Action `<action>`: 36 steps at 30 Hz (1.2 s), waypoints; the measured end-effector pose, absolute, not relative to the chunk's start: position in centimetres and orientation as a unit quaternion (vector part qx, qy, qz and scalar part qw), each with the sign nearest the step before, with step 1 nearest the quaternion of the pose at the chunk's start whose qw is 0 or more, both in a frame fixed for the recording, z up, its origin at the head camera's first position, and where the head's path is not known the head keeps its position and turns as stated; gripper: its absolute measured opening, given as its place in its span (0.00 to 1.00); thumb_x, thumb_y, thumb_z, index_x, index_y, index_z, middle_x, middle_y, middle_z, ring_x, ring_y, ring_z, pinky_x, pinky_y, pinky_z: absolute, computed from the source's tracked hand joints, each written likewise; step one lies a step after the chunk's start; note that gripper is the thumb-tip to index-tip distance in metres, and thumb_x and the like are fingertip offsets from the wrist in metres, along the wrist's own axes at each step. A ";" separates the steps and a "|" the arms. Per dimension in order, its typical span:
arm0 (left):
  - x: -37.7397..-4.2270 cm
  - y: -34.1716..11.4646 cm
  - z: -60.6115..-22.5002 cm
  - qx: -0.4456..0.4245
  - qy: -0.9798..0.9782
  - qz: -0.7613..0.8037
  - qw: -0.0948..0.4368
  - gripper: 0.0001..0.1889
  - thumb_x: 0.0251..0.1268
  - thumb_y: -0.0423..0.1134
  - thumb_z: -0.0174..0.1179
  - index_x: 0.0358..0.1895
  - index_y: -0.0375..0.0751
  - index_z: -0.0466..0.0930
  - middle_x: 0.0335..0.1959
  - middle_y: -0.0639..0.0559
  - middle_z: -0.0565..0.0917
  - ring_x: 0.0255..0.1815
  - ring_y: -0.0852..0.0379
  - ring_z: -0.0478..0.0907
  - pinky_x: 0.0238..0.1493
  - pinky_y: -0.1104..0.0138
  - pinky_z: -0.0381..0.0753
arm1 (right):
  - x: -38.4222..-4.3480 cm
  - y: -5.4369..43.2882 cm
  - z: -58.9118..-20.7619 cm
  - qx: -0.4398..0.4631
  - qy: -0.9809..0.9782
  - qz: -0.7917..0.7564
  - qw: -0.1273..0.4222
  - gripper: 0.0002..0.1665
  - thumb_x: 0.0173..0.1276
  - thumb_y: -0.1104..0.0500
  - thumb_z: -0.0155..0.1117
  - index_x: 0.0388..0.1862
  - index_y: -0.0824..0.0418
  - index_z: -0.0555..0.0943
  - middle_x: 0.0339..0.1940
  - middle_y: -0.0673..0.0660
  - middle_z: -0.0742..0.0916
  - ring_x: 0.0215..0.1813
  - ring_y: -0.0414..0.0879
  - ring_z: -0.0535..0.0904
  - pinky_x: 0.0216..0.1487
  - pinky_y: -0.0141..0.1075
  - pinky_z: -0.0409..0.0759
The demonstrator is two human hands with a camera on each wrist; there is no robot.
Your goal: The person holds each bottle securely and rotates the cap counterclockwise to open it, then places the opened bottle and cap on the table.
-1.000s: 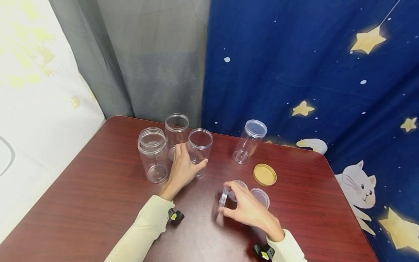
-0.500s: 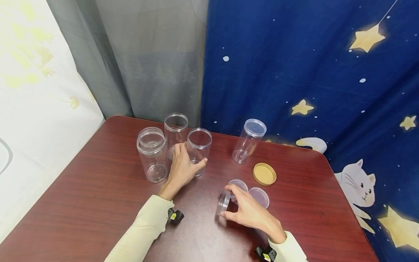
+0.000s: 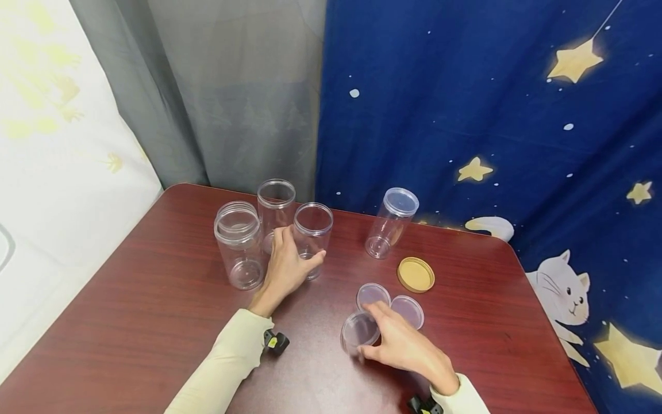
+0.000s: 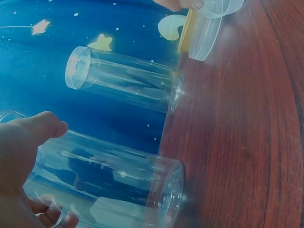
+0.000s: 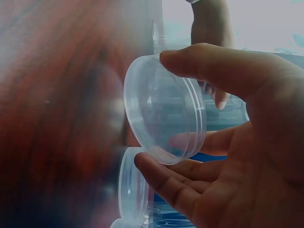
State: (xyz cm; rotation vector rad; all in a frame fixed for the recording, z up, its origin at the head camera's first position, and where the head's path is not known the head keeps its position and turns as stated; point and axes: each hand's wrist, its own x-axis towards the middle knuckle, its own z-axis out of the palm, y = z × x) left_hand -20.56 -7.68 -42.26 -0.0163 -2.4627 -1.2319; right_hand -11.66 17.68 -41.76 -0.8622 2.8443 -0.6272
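Counter (image 3: 170,299) is carrying upright jar (image 3: 312,238); left grip (image 3: 288,264) is holding it, right grip (image 3: 403,342) is pinching clear lid (image 3: 358,330) nearside-right of jar.

Place: indoor, home-like room, reading as a child's bedroom or playroom; exact kind cannot be told.
Blue curtain (image 3: 393,144): hangs in soft folds behind the table (image 3: 155,259); printed with yellow stars (image 3: 576,61), white dots and a pale cat (image 3: 562,290), a nursery-type pattern.
Grey curtain (image 3: 248,115): faint tree shapes in its lower part; adjoins the blue one.
White cloth (image 3: 62,190): far left, brightly lit, pale yellow print.
Tabletop: reddish-brown wood grain, slight gloss, rounded far corners; domestic furniture type.
Tableware: clear jars (image 3: 314,230) and round lids (image 3: 360,329), household storage type.
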 end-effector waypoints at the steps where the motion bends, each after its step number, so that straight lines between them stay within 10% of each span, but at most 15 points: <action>1: -20.6 -7.7 -42.3 -0.006 -0.878 -0.438 0.194 0.42 0.47 0.49 0.75 0.61 0.30 0.65 0.54 0.37 0.66 0.59 0.39 0.65 0.60 0.48 0.71 | -11.6 17.7 -41.9 -0.286 0.935 -0.203 0.049 0.41 0.50 0.53 0.78 0.61 0.66 0.74 0.54 0.57 0.81 0.51 0.46 0.79 0.53 0.40 0.80; 36: -20.0 -7.9 -42.1 0.002 -0.890 -0.419 0.181 0.40 0.49 0.52 0.74 0.59 0.33 0.66 0.55 0.38 0.67 0.58 0.39 0.67 0.59 0.47 0.72 | -10.0 18.2 -44.0 -0.249 0.951 -0.180 0.009 0.43 0.45 0.49 0.82 0.60 0.61 0.77 0.50 0.51 0.80 0.53 0.45 0.75 0.53 0.43 0.77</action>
